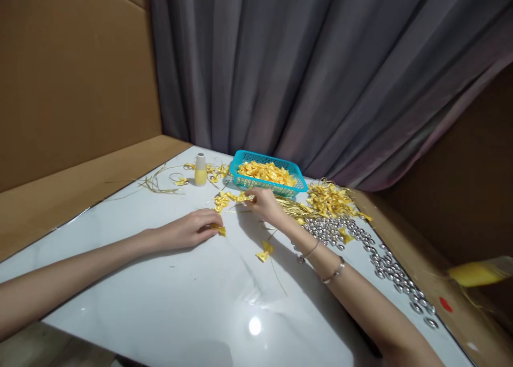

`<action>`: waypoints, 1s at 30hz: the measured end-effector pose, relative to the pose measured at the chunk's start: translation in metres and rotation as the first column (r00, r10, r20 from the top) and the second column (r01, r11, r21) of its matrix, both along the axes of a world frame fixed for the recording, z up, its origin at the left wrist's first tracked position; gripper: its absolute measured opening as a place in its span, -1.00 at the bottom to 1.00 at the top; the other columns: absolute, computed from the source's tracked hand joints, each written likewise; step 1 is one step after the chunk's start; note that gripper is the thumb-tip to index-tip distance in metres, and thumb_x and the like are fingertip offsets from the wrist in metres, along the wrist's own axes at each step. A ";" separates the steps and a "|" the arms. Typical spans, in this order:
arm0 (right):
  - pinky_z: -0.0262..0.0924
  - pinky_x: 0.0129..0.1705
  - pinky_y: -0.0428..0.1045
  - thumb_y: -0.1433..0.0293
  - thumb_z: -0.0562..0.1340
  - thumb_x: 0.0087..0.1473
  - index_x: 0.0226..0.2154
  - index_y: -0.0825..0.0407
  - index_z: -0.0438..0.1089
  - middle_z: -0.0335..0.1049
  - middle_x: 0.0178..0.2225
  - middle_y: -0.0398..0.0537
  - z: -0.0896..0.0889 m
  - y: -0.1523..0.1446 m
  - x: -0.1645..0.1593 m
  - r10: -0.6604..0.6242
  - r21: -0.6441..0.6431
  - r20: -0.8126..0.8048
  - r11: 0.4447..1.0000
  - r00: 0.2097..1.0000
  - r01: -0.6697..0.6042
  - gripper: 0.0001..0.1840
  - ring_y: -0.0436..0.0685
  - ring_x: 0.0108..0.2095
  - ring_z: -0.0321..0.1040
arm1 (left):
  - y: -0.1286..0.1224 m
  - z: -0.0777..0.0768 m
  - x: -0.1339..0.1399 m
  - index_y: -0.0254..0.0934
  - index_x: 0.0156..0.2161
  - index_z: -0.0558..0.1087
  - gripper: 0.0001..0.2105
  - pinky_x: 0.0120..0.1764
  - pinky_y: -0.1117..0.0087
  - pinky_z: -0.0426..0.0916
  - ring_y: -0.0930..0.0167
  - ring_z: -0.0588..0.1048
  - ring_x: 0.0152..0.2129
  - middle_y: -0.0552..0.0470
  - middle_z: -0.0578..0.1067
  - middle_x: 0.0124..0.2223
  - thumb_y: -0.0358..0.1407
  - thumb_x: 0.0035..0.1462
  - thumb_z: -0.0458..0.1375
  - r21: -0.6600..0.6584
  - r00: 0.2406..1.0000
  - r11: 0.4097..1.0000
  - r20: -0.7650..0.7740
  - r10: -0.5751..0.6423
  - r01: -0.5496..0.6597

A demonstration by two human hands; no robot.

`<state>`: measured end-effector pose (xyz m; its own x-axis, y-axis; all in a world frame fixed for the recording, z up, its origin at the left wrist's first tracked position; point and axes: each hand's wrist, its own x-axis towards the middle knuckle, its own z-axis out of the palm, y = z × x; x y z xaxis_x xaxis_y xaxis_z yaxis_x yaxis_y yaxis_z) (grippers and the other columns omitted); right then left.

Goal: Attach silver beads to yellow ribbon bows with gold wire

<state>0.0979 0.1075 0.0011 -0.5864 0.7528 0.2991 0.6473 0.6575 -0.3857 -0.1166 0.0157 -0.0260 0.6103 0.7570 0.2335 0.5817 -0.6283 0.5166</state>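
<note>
Closest to cam, R forearm (368,303), slanting up and inward over white table (140,303), w/ two bracelets (334,271) near wrist. At its far end R hand (266,202), fingertips down at R end of clump of yellow bows (225,198); thumb and fingers drawn close tog., but can't tell if pinching or just touching. L hand (204,225) lower & to L, low on table, thumb and fingertips apparently pinched on single yellow bow (222,231), partly hidden by fingers.

Key relation: clump just beyond L fingertips, i.e. farther from cam, and immediately L of R fingertips. Long axis approx. L–R, w/ L end bending toward pinched bow. Nearer hand: R for clump's R end, L for its L end.

Loose bow (264,251) to R of L hand, on cam side of R wrist, touching neither hand; thin wire tail trailing toward cam. Beyond R hand, turquoise basket (235,166) heaped w/ bows. To R of R hand, gold wires (294,208), then bow pile (331,198) and silver beads (395,271) along table's R side. Beyond L hand, yellow-and-white bottle (200,170), upright.
</note>
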 end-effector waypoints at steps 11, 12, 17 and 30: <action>0.08 -0.39 -0.10 0.64 0.19 -0.11 -0.44 0.17 0.43 0.40 -0.43 0.00 -0.026 0.012 -0.048 0.204 -0.061 0.037 0.978 0.978 -0.202 -0.85 0.03 -0.44 0.27 | -0.002 -0.004 -0.004 -0.28 -0.16 0.38 -0.83 -0.05 0.26 0.21 0.29 0.38 -0.15 -0.07 0.44 -0.15 -0.27 0.20 0.01 0.160 0.996 0.984 -0.002 0.086 -0.085; 0.08 -0.40 -0.11 0.63 0.20 -0.11 -0.47 0.16 0.42 0.39 -0.46 -0.02 -0.025 0.012 -0.048 0.205 -0.077 0.027 0.976 0.978 -0.202 -0.88 0.02 -0.45 0.26 | -0.001 -0.005 -0.005 -0.28 -0.17 0.38 -0.82 -0.06 0.26 0.22 0.29 0.37 -0.15 -0.07 0.45 -0.15 -0.25 0.21 0.00 0.168 0.991 0.976 0.025 0.134 -0.136; 0.12 -0.43 -0.13 0.60 0.22 -0.08 -0.53 0.13 0.36 0.37 -0.53 -0.10 -0.011 -0.007 -0.036 0.200 -0.162 -0.059 0.965 0.978 -0.207 -0.91 -0.02 -0.50 0.25 | 0.008 -0.008 -0.012 -0.28 -0.07 0.33 -0.71 -0.01 0.19 0.20 0.25 0.30 -0.05 -0.11 0.39 -0.04 -0.14 0.19 0.04 0.174 0.941 0.930 0.157 0.298 -0.324; 0.16 -0.60 -0.17 0.46 0.22 -0.05 -0.50 0.06 0.26 0.25 -0.54 -0.22 0.031 -0.089 0.015 0.215 -0.619 -0.324 0.688 0.921 -0.378 -0.91 -0.12 -0.62 0.18 | -0.042 0.026 0.023 -0.29 -0.33 0.30 -0.85 -0.40 0.45 0.31 0.44 0.43 -0.41 0.07 0.43 -0.38 -0.24 0.14 0.11 -0.347 0.881 0.938 0.446 0.155 0.011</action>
<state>0.1125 0.0184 0.0324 -0.7984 0.5989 -0.0626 0.3132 0.3242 -0.8926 -0.0937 -0.0265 -0.0001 0.4360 0.8768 0.2026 0.2620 -0.3391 0.9035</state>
